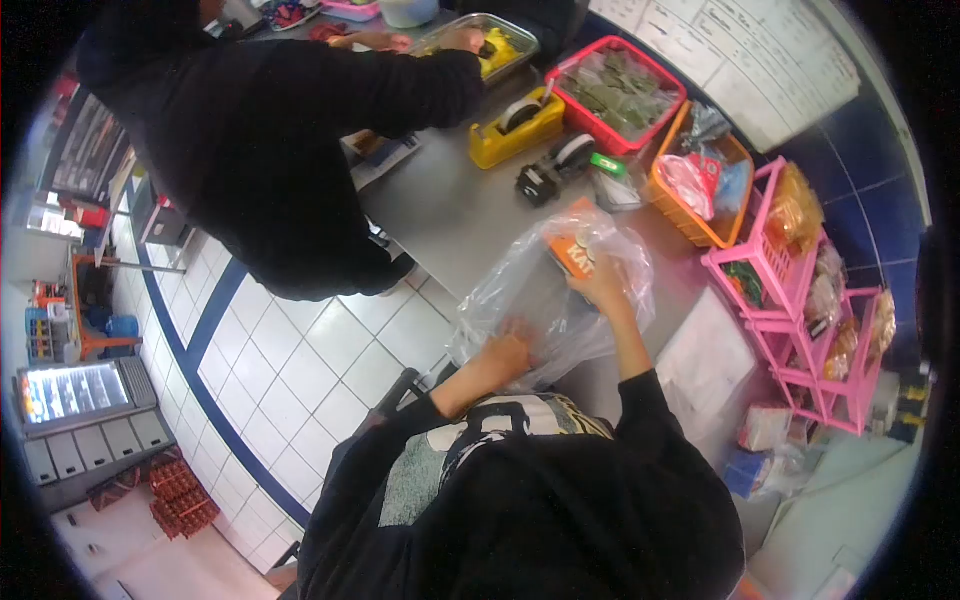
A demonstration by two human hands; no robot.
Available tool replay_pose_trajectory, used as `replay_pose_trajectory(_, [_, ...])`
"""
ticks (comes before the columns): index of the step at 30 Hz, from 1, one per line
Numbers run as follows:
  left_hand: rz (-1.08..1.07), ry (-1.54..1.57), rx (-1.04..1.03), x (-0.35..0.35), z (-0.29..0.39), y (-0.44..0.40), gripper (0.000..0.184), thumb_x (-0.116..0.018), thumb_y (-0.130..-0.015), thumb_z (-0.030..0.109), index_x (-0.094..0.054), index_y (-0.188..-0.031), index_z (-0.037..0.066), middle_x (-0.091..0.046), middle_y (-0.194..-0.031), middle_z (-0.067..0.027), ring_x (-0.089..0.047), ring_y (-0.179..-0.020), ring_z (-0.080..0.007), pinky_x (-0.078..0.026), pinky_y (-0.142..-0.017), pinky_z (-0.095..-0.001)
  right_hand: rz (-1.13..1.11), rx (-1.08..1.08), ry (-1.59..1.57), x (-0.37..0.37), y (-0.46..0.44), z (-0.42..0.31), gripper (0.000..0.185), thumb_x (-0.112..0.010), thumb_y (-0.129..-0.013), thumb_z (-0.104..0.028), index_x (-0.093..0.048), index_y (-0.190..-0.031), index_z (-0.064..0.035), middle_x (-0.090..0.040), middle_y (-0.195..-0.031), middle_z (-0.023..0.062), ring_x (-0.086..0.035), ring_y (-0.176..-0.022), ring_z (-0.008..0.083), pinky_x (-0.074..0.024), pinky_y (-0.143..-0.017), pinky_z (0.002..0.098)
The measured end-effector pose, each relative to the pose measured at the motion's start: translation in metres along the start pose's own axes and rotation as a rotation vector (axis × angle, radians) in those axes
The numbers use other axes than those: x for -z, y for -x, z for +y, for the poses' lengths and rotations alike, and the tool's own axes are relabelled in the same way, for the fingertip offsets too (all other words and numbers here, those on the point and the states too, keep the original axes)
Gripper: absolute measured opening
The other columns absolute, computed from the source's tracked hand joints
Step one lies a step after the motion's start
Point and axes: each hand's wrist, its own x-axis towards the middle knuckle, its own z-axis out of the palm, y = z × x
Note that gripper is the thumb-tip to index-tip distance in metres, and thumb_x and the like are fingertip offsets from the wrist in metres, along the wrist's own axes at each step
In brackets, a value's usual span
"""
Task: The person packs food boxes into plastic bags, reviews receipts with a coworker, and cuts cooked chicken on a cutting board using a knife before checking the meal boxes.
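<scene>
A large clear plastic bag (pixel 500 275) is spread over the near part of the metal table, in front of my body. My left hand (pixel 508 352) has its fingers closed on the bag's near-left side. An orange box (pixel 572 243) with white lettering lies at the bag's far end. My right hand (pixel 603 287) grips the near edge of this box. The bag's film surrounds the box and my right fingers, and I cannot tell exactly where its opening is.
Beyond the bag stand a yellow tape dispenser (pixel 515 130), a black tape dispenser (pixel 545 180), a red basket (pixel 618 140) and an orange basket (pixel 720 232). A pink rack (pixel 790 310) is at right, near white sheets (pixel 708 350). A person in black (pixel 270 150) works over a metal tray (pixel 525 45).
</scene>
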Motion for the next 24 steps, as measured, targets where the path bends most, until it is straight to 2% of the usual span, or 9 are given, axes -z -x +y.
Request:
replay_pose_trajectory(2, [0.139,0.950,-0.322,0.033,-0.025,0.034,0.047,-0.056,-0.085,0.009,-0.048,-0.130,-0.001,-0.051,-0.132,-0.0155,-0.049,-0.123,-0.0334,-0.040,-0.102,-0.0404,0.027,0.022,0.045,-0.005,0.008,-0.004,0.074,-0.078,-0.065,-0.037,-0.050,-0.124,-0.0031,-0.056,-0.115,0.0247,-0.052,-0.110,0.0391,-0.0396,-0.095,0.0445])
replay_pose_trajectory(6, [0.329,1.469,-0.452,0.099,-0.141,0.142,0.038,-0.045,-0.085,-0.002,-0.052,-0.122,-0.005,-0.066,-0.103,-0.0169,-0.067,-0.092,-0.0252,-0.054,-0.082,-0.0378,0.216,0.079,0.330,0.005,0.041,-0.056,0.065,-0.072,-0.075,-0.036,-0.050,-0.126,-0.0035,-0.048,-0.131,0.0209,-0.034,-0.128,0.0414,-0.0231,-0.109,0.0480])
replay_pose_trajectory(7, [0.674,1.580,-0.655,0.088,-0.184,0.161,0.028,-0.047,-0.087,0.000,-0.055,-0.114,-0.004,-0.066,-0.093,-0.0174,-0.069,-0.080,-0.0235,-0.057,-0.068,-0.0353,0.151,0.140,0.246,0.008,0.045,-0.058,0.065,-0.071,-0.076,-0.035,-0.050,-0.128,-0.0036,-0.048,-0.132,0.0206,-0.036,-0.128,0.0404,-0.0239,-0.109,0.0472])
replay_pose_trajectory(9, [1.254,1.443,-0.579,0.083,-0.286,0.207,0.009,-0.056,-0.089,0.007,-0.052,-0.096,0.003,-0.060,-0.072,-0.0065,-0.055,-0.048,-0.0142,-0.043,-0.043,-0.0226,0.002,0.133,0.052,0.020,0.050,-0.070,0.061,-0.069,-0.080,-0.032,-0.050,-0.130,-0.0033,-0.051,-0.131,0.0200,-0.042,-0.126,0.0367,-0.0298,-0.107,0.0447])
replay_pose_trajectory(11, [1.585,1.670,-0.585,0.097,-0.380,0.237,0.014,-0.057,-0.090,0.010,-0.052,-0.102,0.007,-0.056,-0.087,-0.0009,-0.050,-0.057,-0.0087,-0.041,-0.055,-0.0204,-0.070,0.023,-0.166,0.038,0.060,-0.103,0.053,-0.067,-0.083,-0.027,-0.052,-0.128,-0.0026,-0.054,-0.127,0.0196,-0.051,-0.118,0.0311,-0.0393,-0.100,0.0402])
replay_pose_trajectory(13, [1.820,1.517,-0.196,0.100,-0.508,0.241,0.023,-0.057,-0.089,0.009,-0.053,-0.112,0.008,-0.056,-0.101,-0.0011,-0.056,-0.078,-0.0089,-0.045,-0.067,-0.0221,0.008,-0.091,-0.303,0.052,0.068,-0.140,0.047,-0.064,-0.085,-0.023,-0.054,-0.126,-0.0023,-0.057,-0.124,0.0177,-0.057,-0.111,0.0259,-0.0454,-0.092,0.0353])
replay_pose_trajectory(17, [1.535,0.901,0.160,0.145,-0.690,0.181,0.031,-0.060,-0.087,0.012,-0.056,-0.116,0.005,-0.059,-0.111,-0.0067,-0.057,-0.103,-0.0144,-0.049,-0.083,-0.0279,0.509,-0.264,-0.578,0.037,0.089,-0.182,0.039,-0.056,-0.092,-0.024,-0.054,-0.127,-0.0063,-0.060,-0.116,0.0086,-0.060,-0.097,0.0184,-0.0486,-0.080,0.0321])
replay_pose_trajectory(20, [1.315,0.906,0.042,0.158,-0.786,0.095,0.033,-0.054,-0.084,-0.001,-0.054,-0.116,0.006,-0.061,-0.110,-0.0070,-0.062,-0.091,-0.0165,-0.052,-0.074,-0.0283,1.084,-0.489,-0.656,-0.021,0.121,-0.165,0.040,-0.058,-0.091,-0.027,-0.055,-0.126,-0.0073,-0.060,-0.117,0.0085,-0.060,-0.094,0.0196,-0.0499,-0.076,0.0319])
replay_pose_trajectory(24, [1.114,0.783,-0.156,0.164,-0.865,-0.032,0.040,-0.047,-0.073,-0.009,-0.058,-0.109,0.007,-0.064,-0.105,-0.0097,-0.063,-0.093,-0.0250,-0.050,-0.080,-0.0337,1.310,-0.731,-0.509,-0.102,0.180,-0.206,0.031,-0.061,-0.089,-0.020,-0.058,-0.117,-0.0056,-0.062,-0.106,0.0071,-0.061,-0.081,0.0187,-0.0510,-0.063,0.0275])
